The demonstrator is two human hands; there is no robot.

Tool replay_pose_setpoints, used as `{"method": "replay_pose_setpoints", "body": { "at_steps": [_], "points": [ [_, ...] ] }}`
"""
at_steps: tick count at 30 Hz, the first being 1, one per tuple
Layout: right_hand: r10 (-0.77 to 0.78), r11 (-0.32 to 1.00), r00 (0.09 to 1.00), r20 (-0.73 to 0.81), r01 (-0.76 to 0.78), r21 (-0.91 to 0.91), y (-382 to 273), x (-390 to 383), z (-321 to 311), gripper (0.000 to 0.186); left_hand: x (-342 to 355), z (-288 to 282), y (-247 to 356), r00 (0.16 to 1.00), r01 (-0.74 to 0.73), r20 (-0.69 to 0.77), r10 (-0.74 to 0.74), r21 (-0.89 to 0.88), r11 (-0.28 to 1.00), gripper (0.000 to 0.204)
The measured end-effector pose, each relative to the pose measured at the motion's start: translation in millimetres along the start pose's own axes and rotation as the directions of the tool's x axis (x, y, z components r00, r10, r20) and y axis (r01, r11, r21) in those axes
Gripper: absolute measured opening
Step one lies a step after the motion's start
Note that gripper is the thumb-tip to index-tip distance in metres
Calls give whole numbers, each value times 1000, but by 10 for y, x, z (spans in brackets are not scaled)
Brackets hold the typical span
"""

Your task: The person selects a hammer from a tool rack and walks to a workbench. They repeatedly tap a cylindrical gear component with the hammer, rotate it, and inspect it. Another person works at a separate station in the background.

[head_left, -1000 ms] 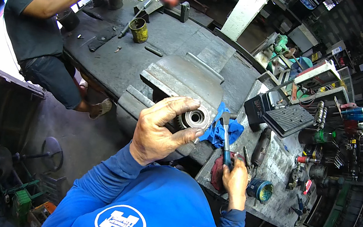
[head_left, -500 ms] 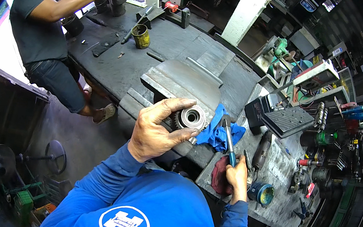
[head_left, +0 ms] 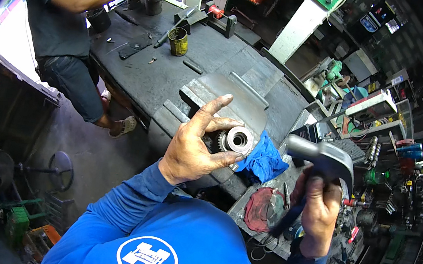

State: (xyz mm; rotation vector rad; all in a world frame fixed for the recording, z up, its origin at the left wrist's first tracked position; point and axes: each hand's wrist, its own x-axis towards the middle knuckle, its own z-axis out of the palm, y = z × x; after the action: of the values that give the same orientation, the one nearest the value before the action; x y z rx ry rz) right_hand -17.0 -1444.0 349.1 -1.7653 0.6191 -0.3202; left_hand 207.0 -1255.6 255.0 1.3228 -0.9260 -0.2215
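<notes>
A toothed metal gear with a round hollow hub [head_left: 239,139] is held between the thumb and a finger of my left hand [head_left: 187,153], whose forefinger sticks up free. The gear is over the near side of a grey bench vise [head_left: 229,99]; whether it rests on the vise I cannot tell. My right hand [head_left: 319,209] grips a claw hammer [head_left: 319,152] by its dark handle, head raised, slightly blurred. Between the gear and the hammer lies a crumpled blue cloth [head_left: 264,161].
A red cloth [head_left: 260,209] lies on the side bench near my right arm. Beyond the vise stands a yellow tin [head_left: 178,42] on the dark workbench [head_left: 217,52]. At the far left a co-worker [head_left: 60,19] reaches over the bench. Many tools crowd the right side.
My right hand has picked the hammer up off the side bench and raised it. The forefinger of my left hand has lifted off the gear. The view has shifted slightly.
</notes>
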Motion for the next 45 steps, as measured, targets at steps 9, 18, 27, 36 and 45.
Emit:
{"method": "replay_pose_setpoints", "body": {
  "at_steps": [9,18,27,36,45],
  "points": [
    [-399,596,878,266,469,-652,-867,377,453,27,0,-19,51,999,37,6,-37,13,999,115],
    [-501,487,777,382,618,-617,-821,496,551,23,25,-31,81,1000,5,-1,-5,51,999,113],
    [-371,329,816,443,562,-759,-837,541,527,26,10,-32,87,1000,30,2,-30,42,999,116],
    [-369,391,820,438,564,-727,-874,617,548,24,26,-37,64,1000,2,17,-4,59,998,115],
    [-271,376,862,429,505,-777,-935,588,481,24,28,-38,83,1000,4,23,-5,73,997,115]
  ]
}}
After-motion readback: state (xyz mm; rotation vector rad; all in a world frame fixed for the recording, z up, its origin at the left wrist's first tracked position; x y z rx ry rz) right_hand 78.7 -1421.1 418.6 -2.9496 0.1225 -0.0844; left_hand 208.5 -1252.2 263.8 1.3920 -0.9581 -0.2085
